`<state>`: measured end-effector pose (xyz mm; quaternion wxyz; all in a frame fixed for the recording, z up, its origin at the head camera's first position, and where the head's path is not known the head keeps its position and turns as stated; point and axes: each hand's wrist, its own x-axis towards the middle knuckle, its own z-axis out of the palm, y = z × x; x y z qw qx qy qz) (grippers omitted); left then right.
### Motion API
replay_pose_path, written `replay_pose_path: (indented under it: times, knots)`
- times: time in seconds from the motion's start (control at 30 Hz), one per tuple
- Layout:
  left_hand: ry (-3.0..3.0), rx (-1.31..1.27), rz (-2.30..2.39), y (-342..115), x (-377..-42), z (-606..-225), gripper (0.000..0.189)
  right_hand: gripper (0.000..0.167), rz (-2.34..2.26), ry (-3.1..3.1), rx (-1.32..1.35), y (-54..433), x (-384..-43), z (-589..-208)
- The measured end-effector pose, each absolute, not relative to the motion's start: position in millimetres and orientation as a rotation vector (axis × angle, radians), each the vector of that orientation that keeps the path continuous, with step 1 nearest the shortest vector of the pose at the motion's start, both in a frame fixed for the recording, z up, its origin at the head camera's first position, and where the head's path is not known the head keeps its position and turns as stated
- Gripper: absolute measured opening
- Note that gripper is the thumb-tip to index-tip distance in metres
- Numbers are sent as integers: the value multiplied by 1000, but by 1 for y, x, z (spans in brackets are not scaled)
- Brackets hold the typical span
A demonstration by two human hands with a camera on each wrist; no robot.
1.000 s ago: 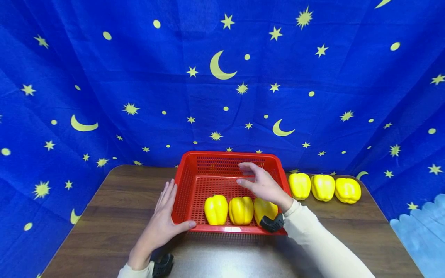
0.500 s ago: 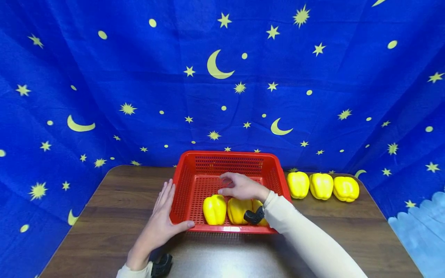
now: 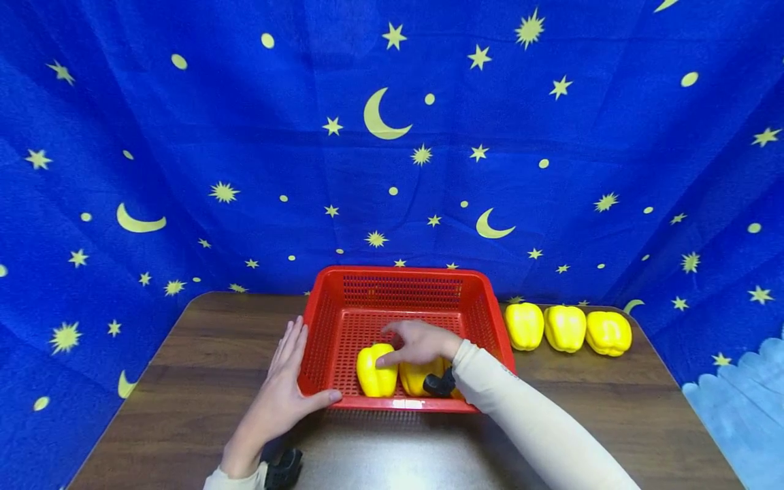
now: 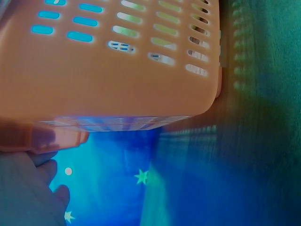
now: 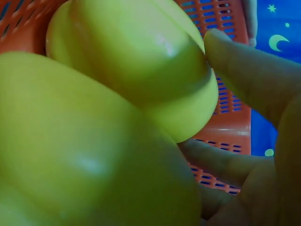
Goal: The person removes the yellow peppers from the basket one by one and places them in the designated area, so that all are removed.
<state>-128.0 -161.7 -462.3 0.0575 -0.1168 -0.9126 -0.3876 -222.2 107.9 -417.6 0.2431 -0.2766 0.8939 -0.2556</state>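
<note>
In the head view a red plastic basket (image 3: 401,272) stands on the table with three yellow bell peppers along its front side. My right hand (image 3: 422,342) reaches in over them. Its thumb overlaps the leftmost bell pepper (image 3: 375,378), while the index finger stretches out behind that pepper's top. In the right wrist view the thumb (image 5: 254,70) lies right at that pepper's edge, and a finger passes partly hidden behind it. The middle bell pepper (image 3: 413,380) and the right one are largely covered by my wrist. My left hand (image 3: 278,388) rests along the basket's left rim, fingers straight, thumb at the front corner.
To the basket's right, three more yellow bell peppers (image 3: 565,329) sit in a row near the back edge of the wooden table (image 3: 214,347). A blue cloth (image 3: 294,136) with moons and stars hangs behind and at the sides.
My right hand has moved left and down inside the basket, from above the right pepper to the leftmost one. The left hand stays at the basket's rim.
</note>
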Motion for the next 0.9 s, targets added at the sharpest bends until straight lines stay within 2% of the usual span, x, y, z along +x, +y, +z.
replay_pose_path:
  times: [0.17,0.47,0.9]
  knots:
    - [-2768,-353,-1178,-162,-130,-462,120,64,-669,2459,-798,106,-225,-419]
    - [-2784,-334,-1161,-162,-128,-463,120,41,-688,2453,-852,104,-227,-424]
    - [-2783,-348,-1160,-162,-128,-463,121,50,-826,2499,-779,106,-228,-418]
